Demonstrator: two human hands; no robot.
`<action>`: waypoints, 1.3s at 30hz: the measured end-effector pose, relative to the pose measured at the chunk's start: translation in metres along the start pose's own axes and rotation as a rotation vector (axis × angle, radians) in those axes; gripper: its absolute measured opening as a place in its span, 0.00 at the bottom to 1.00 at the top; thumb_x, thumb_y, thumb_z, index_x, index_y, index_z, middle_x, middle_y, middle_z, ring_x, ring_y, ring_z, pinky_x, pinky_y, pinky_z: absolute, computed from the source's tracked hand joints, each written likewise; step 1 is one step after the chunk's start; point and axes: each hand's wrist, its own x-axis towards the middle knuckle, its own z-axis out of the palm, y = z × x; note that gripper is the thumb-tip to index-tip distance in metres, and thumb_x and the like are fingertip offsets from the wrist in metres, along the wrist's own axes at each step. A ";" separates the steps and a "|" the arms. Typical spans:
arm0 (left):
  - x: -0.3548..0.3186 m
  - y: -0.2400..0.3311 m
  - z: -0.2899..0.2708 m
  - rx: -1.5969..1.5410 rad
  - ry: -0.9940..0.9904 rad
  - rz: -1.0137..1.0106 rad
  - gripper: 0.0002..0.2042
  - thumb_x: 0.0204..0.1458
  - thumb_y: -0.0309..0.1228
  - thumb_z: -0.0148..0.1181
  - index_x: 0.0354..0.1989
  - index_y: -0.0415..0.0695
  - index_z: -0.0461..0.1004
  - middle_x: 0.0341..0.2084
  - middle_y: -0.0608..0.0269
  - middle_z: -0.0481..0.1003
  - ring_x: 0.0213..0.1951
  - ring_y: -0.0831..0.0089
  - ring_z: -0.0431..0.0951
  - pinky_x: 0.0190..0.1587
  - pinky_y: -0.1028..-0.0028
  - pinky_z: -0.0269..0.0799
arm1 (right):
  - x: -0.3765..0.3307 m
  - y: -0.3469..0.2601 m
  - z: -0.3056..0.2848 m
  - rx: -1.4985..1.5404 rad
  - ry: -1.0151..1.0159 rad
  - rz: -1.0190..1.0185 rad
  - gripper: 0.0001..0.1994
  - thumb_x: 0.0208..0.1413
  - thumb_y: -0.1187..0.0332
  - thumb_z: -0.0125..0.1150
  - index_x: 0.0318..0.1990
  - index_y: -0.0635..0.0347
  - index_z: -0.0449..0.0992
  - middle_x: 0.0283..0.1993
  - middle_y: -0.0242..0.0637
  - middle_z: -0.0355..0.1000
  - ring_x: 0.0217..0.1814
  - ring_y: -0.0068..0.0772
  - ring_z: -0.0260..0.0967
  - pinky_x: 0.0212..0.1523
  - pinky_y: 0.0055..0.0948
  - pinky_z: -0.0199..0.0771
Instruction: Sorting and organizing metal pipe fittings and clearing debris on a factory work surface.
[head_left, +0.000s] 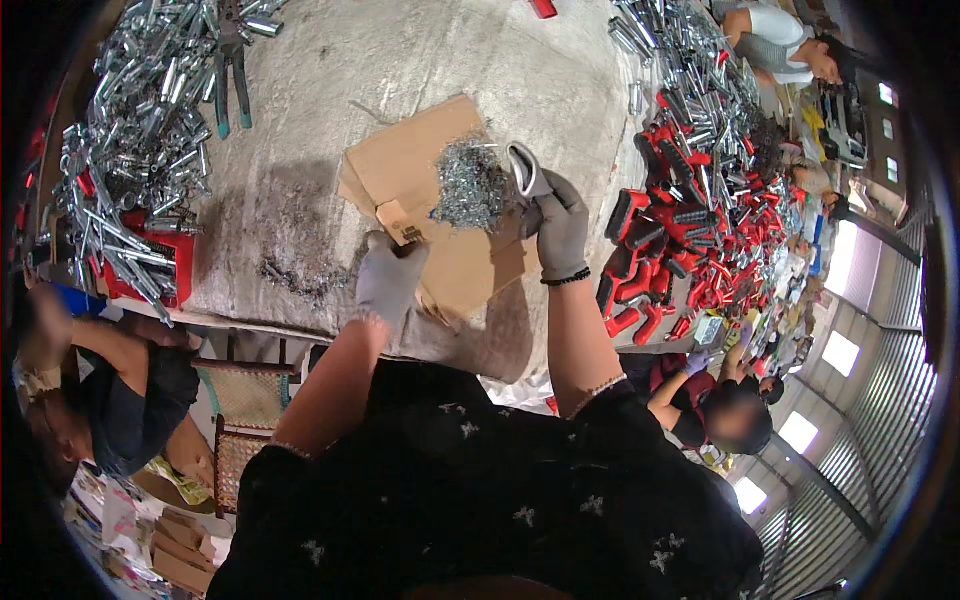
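My left hand (390,277), in a grey glove, has its fingers closed on the near left edge of a flattened piece of brown cardboard (410,155). On the cardboard lies a heap of small shiny metal pieces (470,185), too fine to name one by one. Just right of that heap, my right hand (560,230), also gloved in grey with a dark bead bracelet at the wrist, is closed on a pale oval ring-shaped piece (523,170). Its lower part is hidden by my fingers. The cardboard lies on a whitish, dirty sheet (300,130) covering the table.
Metal tubes (150,120) pile up at left around a red bin (180,265), with dark-handled pliers (235,80) beside them. Red-and-black handles (670,220) heap at right. Small dark scraps (300,275) lie left of my hand. Other people sit around the table.
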 end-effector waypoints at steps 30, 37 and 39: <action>0.002 -0.032 0.037 0.590 -0.068 0.199 0.22 0.53 0.38 0.65 0.51 0.41 0.66 0.37 0.44 0.79 0.42 0.43 0.80 0.44 0.53 0.75 | 0.042 0.038 -0.017 0.065 0.136 -0.007 0.19 0.53 0.79 0.49 0.53 0.68 0.75 0.43 0.45 0.78 0.37 0.32 0.76 0.38 0.31 0.78; 0.003 -0.024 0.038 0.668 -0.091 0.180 0.23 0.52 0.39 0.65 0.51 0.41 0.66 0.35 0.42 0.79 0.41 0.43 0.80 0.43 0.53 0.76 | 0.030 0.063 0.005 -0.661 0.051 -0.417 0.19 0.52 0.79 0.52 0.51 0.59 0.79 0.51 0.51 0.74 0.53 0.51 0.72 0.54 0.39 0.73; 0.000 -0.019 0.032 0.719 -0.126 0.180 0.23 0.55 0.43 0.60 0.51 0.38 0.65 0.36 0.43 0.79 0.40 0.47 0.81 0.41 0.53 0.76 | 0.011 0.045 0.030 -0.710 0.038 -0.463 0.20 0.50 0.80 0.52 0.51 0.59 0.79 0.51 0.52 0.73 0.53 0.55 0.71 0.55 0.41 0.72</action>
